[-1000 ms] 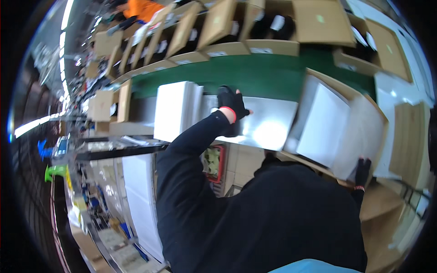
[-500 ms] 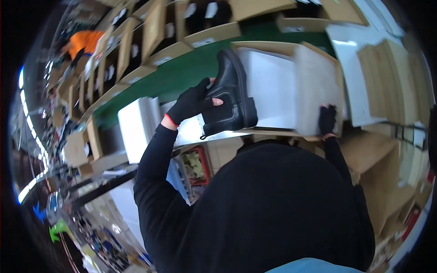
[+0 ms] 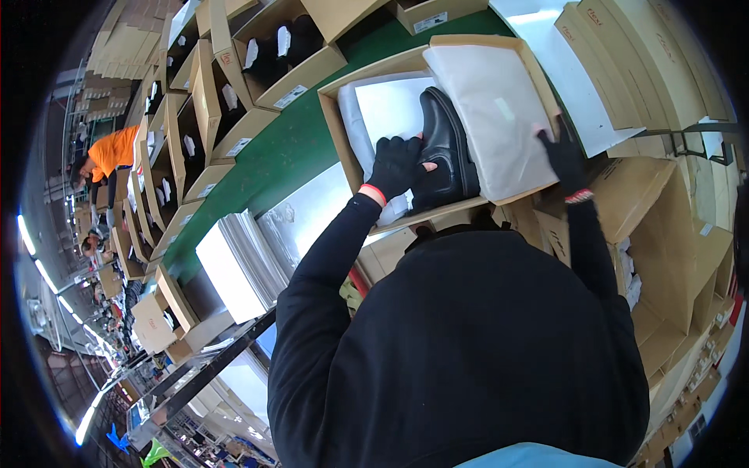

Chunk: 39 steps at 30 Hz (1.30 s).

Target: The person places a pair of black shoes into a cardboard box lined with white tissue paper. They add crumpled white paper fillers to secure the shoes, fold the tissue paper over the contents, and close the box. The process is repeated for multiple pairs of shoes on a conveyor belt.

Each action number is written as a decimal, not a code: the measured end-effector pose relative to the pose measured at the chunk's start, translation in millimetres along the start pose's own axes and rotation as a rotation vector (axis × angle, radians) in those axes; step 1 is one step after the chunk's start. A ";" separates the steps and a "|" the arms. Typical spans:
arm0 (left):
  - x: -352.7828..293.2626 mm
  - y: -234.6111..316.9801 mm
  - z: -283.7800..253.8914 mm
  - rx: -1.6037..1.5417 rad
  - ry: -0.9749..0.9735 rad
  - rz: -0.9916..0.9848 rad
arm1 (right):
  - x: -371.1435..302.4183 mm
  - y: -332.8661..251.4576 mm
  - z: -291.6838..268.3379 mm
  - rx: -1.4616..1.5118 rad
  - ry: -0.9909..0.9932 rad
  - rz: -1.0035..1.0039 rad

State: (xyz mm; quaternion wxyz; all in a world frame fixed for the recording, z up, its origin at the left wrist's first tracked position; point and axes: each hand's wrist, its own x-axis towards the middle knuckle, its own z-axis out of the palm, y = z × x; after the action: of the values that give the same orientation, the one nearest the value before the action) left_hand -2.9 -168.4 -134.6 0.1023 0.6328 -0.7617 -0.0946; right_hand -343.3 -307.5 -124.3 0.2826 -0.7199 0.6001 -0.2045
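Note:
My left hand [image 3: 396,168], in a black glove with bare fingertips, is closed on a black leather ankle boot [image 3: 446,152]. The boot lies on its side inside an open cardboard shoebox [image 3: 334,125], its toe pointing away from me and its sole to the right. Under and left of it is white paper [image 3: 390,105]; a folded white tissue sheet [image 3: 495,109] covers the box's right part. My right hand [image 3: 562,156], gloved alike, spreads its fingers at the box's right edge, beside the tissue. The palm side of each hand is hidden.
Open boxes of dark footwear [image 3: 289,66] line the far side of the green surface [image 3: 312,129]. A stack of white sheets [image 3: 238,261] stands at the left. Flattened cartons [image 3: 616,70] lean at the right, above a large open carton [image 3: 663,257]. A person in orange [image 3: 113,152] is far left.
The boot has moved from the shoebox's left side into it, still in my left hand. My right hand has opened its fingers at the right edge. The whole view has shifted.

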 end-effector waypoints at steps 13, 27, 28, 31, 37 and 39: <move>-95.0 84.1 -14.6 -0.297 0.095 -0.336 | -43.3 431.3 -242.6 -0.644 -0.183 0.503; -77.7 95.3 0.7 0.036 0.078 -0.520 | -41.5 475.8 -145.7 -0.502 -0.099 0.450; -78.1 96.4 0.2 0.051 0.067 -0.522 | -39.7 477.3 -144.6 -0.495 -0.098 0.453; -75.6 97.3 -1.9 0.068 0.049 -0.511 | -31.6 478.0 -136.9 -0.472 -0.080 0.448; -84.4 101.8 -1.5 0.057 0.036 -0.512 | -28.9 475.2 -133.9 -0.438 -0.042 0.444; -84.2 98.2 -5.3 -0.015 -0.038 -0.522 | -28.0 474.7 -136.2 -0.434 -0.022 0.445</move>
State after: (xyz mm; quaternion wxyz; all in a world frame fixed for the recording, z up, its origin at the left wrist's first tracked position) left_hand -79.2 -67.9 -105.7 0.0647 0.8053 -0.5736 -0.1352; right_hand -790.4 -359.1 -329.5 0.1665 -0.6167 0.7694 0.0032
